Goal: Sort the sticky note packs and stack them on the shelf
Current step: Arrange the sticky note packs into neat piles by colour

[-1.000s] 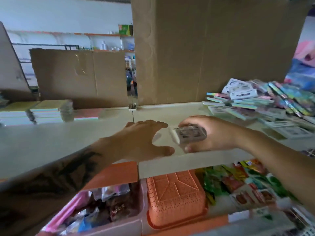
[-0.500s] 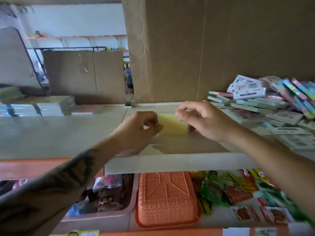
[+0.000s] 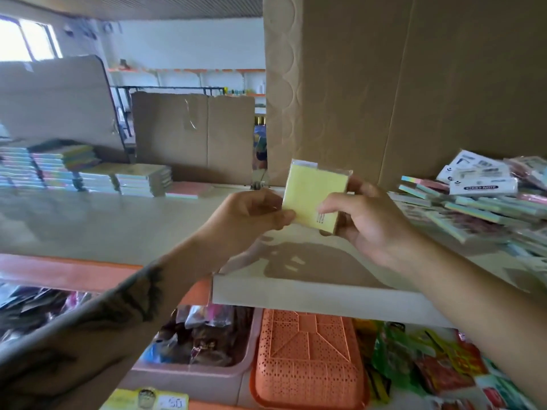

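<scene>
Big cardboard box (image 3: 414, 84) stands at the shelf's (image 3: 103, 220) back edge; unsorted heap of packs (image 3: 473, 202) sits at its right end, neat stacks (image 3: 88, 170) toward the back left. Yellow pack (image 3: 315, 195) is held tilted in the air over the shelf's front edge, between both hands. Left hand (image 3: 248, 214) pinches its left edge, thumb on front; right hand (image 3: 364, 220) pinches the lower right corner, fingers curled behind. Step looks like checking the colour: keep both pinches light, confirm the matching stack, then carry left and set square on top.
</scene>
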`<state>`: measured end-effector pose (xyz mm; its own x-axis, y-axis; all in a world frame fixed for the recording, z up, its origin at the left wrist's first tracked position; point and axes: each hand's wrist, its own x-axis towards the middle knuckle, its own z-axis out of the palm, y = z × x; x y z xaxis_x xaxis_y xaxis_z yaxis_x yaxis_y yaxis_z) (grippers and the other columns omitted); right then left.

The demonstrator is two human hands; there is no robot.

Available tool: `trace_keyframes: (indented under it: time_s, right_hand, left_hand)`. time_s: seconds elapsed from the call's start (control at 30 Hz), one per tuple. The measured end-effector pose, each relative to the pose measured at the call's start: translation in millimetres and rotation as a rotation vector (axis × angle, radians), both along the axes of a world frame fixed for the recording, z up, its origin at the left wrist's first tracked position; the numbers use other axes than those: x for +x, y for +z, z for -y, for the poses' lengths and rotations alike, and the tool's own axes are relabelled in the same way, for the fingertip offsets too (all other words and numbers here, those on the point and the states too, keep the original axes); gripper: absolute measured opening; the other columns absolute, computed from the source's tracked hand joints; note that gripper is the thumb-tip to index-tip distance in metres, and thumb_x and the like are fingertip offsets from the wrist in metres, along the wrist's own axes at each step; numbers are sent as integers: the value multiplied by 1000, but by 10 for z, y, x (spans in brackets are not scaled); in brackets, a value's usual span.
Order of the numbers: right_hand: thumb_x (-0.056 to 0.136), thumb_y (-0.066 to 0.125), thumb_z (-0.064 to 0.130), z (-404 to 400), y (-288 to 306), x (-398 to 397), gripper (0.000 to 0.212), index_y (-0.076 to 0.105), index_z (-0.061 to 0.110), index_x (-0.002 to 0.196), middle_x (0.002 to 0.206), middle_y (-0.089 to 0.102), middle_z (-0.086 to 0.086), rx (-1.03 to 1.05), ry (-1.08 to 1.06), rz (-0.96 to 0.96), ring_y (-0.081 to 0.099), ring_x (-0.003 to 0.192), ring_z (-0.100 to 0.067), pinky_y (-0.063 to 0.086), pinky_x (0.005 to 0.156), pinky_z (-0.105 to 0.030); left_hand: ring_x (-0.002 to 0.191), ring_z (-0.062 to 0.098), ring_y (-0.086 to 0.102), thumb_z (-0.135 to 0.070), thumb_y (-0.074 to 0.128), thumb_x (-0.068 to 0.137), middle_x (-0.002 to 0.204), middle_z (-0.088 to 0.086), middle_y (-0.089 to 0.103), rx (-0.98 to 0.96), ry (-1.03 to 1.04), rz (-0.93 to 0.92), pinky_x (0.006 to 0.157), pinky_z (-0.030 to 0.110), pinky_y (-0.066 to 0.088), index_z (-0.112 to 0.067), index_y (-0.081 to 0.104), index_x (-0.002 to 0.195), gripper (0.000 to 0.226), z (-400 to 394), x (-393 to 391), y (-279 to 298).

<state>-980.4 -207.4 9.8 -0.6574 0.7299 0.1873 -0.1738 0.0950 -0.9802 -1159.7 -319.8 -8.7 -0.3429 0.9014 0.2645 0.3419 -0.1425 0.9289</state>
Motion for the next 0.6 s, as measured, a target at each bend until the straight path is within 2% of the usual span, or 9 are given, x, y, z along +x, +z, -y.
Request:
trace_keyframes:
  time_s: [0.07, 0.13, 0.2, 0.27, 0.33, 0.4, 0.43, 0.5, 0.6]
  right_hand:
    - [79, 74, 0, 82, -11, -100, 30, 69, 12, 106, 94, 75, -11, -57, 70, -22, 70, 80, -26, 51, 68, -37]
    - [82, 80, 12, 147, -40, -183, 31, 68, 10, 110, 98, 77, -9, 25, 104, 48, 72, 86, -26, 52, 73, -40]
    - [77, 86, 29, 215, -62, -272, 37, 65, 21, 107, 100, 78, 0, 145, 40, 136, 73, 95, -26, 53, 79, -45]
    - [66, 89, 49, 271, -77, -383, 54, 57, 32, 107, 108, 75, 9, 289, -30, 170, 72, 99, -18, 55, 81, -43]
    - [62, 90, 55, 352, -90, -508, 68, 51, 38, 115, 122, 65, 16, 524, -85, 190, 66, 106, -8, 55, 86, -34]
    - [69, 90, 51, 435, -92, -656, 71, 49, 35, 124, 140, 54, 14, 880, -127, 214, 53, 125, -7, 46, 100, -30]
    - [71, 88, 51, 473, -78, -746, 70, 50, 31, 127, 148, 48, 10, 1086, -129, 226, 47, 133, -12, 40, 107, -31]
    - [73, 82, 55, 540, -20, -974, 65, 55, 27, 125, 157, 41, 4, 1401, -111, 305, 39, 140, -22, 34, 112, -43]
    - [74, 79, 56, 616, 40, -1366, 54, 60, 30, 117, 150, 49, 4, 1592, -94, 392, 46, 135, -23, 33, 107, -51]
  left_hand:
    - [88, 19, 68, -21, 76, 91, 93, 7, 76, 13, 6, 54, 84, 37, 49, -14, 73, 105, 17, 75, -85, 22]
    - [87, 18, 69, -19, 70, 95, 89, 4, 75, 52, 26, 98, 87, 39, 50, -16, 72, 104, 10, 170, -193, 55]
    - [84, 16, 69, -18, 66, 97, 85, 3, 74, 88, 63, 97, 86, 40, 51, -15, 71, 100, 6, 253, -332, 80]
    - [81, 16, 68, -17, 63, 99, 86, 5, 72, 103, 96, 80, 85, 40, 50, -12, 71, 102, 10, 330, -482, 91]
    - [79, 16, 66, -18, 63, 100, 88, 8, 71, 99, 104, 57, 85, 41, 49, -10, 70, 104, 12, 404, -663, 76]
    - [75, 13, 66, -25, 68, 96, 87, 6, 70, 89, 103, 26, 84, 40, 50, -9, 71, 103, 17, 477, -862, 71]
    - [73, 11, 65, -31, 69, 91, 85, 4, 70, 83, 95, 14, 83, 40, 50, -7, 70, 102, 27, 520, -956, 79]
    - [72, 9, 64, -38, 65, 83, 83, 1, 70, 60, 81, 3, 86, 43, 51, -2, 69, 104, 42, 607, -1163, 108]
    - [88, 28, 69, -45, 67, 81, 95, 18, 74, 26, 43, -10, 102, 57, 50, -3, 70, 108, 51, 758, -1530, 147]
